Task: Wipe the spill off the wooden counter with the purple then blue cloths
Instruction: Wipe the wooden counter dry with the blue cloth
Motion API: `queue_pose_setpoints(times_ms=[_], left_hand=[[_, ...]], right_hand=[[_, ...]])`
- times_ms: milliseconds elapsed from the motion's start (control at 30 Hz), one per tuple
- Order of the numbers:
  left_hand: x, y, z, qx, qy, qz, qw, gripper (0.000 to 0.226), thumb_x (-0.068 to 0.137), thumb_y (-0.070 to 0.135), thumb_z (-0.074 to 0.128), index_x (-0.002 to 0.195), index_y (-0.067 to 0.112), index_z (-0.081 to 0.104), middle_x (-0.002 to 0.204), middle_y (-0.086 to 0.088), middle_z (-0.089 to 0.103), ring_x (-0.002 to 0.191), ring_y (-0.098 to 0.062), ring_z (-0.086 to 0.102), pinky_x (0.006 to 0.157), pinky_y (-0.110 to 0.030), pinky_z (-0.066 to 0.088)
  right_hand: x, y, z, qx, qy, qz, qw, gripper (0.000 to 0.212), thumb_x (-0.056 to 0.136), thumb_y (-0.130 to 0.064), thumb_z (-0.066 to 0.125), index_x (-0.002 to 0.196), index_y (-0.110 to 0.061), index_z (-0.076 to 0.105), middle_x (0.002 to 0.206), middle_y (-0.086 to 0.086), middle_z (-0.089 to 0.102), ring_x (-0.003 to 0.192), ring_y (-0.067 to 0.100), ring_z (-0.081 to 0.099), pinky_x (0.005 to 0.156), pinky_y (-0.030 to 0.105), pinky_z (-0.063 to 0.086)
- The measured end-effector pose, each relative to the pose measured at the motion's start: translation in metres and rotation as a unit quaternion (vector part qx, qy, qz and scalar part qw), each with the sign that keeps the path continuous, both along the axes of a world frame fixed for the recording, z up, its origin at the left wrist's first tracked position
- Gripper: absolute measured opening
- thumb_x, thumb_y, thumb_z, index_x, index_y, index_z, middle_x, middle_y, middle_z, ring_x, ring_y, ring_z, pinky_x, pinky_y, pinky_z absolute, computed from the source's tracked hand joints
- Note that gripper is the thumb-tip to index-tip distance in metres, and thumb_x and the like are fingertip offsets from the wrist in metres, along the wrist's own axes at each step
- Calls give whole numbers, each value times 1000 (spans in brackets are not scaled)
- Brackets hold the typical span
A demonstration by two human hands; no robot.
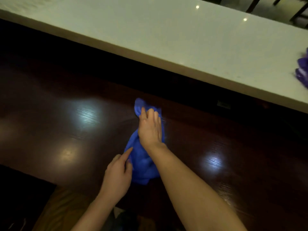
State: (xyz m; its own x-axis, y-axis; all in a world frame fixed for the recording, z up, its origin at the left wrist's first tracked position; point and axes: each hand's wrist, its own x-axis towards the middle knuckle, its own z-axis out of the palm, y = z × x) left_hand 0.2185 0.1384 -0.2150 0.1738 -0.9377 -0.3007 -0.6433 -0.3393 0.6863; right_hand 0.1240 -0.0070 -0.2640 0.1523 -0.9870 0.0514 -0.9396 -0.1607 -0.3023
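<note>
A blue cloth (pixel 143 161) lies bunched lengthwise on the dark wooden counter (pixel 66 130). My right hand (pixel 150 129) presses down on the cloth's far half, fingers curled into the fabric. My left hand (pixel 117 174) touches the cloth's near left edge, index finger stretched out along it. The purple cloth (pixel 302 69) lies crumpled on the white raised counter at the far right edge of the view, partly cut off. I cannot make out any spill on the glossy wood.
A long white raised counter (pixel 166 39) runs diagonally behind the wooden one, with a dark gap under its edge. Chair legs (pixel 253 4) show beyond it at top right. Ceiling lights glare on the wood. The wooden counter's near edge drops to the floor at bottom left.
</note>
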Motion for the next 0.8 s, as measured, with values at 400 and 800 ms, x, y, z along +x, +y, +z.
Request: queue_pose_setpoints(times_ms=[400,800], left_hand=[[-138,-35,-7,-1,56,-158,986,49,96,10,50,144,22,50,122,-7,66,103,-13,61,89,-20,42],[-301,-25,-11,10,66,-272,960,47,96,6,50,142,17,52,127,-13,64,114,-25,61,97,-27,43]], right_hand=[[-190,1,-1,-77,35,-148,985,41,81,-10,73,121,-4,66,91,18,66,83,36,63,71,39,52],[-383,52,-8,-40,28,-280,959,41,100,-21,49,138,-8,52,109,18,58,102,38,53,82,46,42]])
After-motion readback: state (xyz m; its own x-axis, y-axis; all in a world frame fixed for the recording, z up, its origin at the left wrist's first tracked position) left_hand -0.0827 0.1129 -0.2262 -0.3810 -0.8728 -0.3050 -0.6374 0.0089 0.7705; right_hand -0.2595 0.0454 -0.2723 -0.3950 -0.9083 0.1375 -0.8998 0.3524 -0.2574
